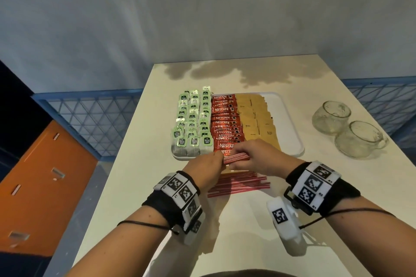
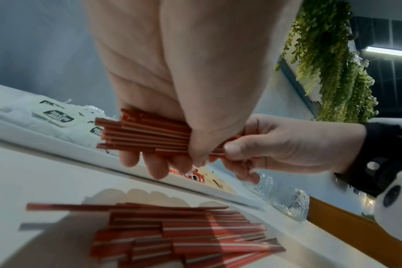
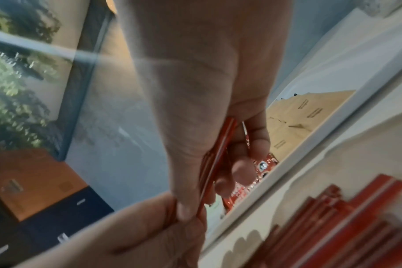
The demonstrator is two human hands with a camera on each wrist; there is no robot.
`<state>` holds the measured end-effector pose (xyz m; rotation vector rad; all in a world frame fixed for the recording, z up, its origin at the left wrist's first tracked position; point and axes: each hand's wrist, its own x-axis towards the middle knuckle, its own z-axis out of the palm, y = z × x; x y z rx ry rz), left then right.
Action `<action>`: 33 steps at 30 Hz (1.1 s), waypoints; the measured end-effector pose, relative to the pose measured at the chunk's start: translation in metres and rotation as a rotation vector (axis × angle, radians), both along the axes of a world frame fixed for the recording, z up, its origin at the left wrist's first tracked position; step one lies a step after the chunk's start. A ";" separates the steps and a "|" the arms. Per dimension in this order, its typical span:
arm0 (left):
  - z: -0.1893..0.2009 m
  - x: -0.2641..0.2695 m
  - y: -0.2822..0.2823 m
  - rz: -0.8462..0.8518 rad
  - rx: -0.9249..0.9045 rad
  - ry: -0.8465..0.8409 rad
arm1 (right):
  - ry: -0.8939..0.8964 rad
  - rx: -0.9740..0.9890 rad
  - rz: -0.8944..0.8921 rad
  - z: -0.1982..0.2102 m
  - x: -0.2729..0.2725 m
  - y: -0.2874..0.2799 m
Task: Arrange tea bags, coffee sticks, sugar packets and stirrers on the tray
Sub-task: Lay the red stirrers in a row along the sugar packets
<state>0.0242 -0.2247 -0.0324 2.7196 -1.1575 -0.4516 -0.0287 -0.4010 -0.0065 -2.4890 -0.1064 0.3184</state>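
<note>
On the white table [image 1: 258,220] sits our white tray [image 1: 290,119], filled left to right with rows of tea bags [image 1: 193,119], red coffee sticks [image 1: 225,123] and brown sugar packets [image 1: 256,117]; two glass cups [image 1: 346,128] stand to its right. Loose stirrers [image 1: 238,184] lie just before the tray. Above them our left hand [image 1: 204,170] and right hand [image 1: 258,159] both grip one bundle of stirrers [image 1: 236,157], fingers curled round it, over the tray's near edge

Table [image 1: 247,220]: tray [image 1: 290,123], stirrers [image 1: 238,184], cups [image 1: 346,130]
</note>
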 end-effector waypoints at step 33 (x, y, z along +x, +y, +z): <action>0.026 -0.009 0.017 0.824 -1.118 1.465 | -0.308 0.127 -0.014 -0.002 0.004 0.046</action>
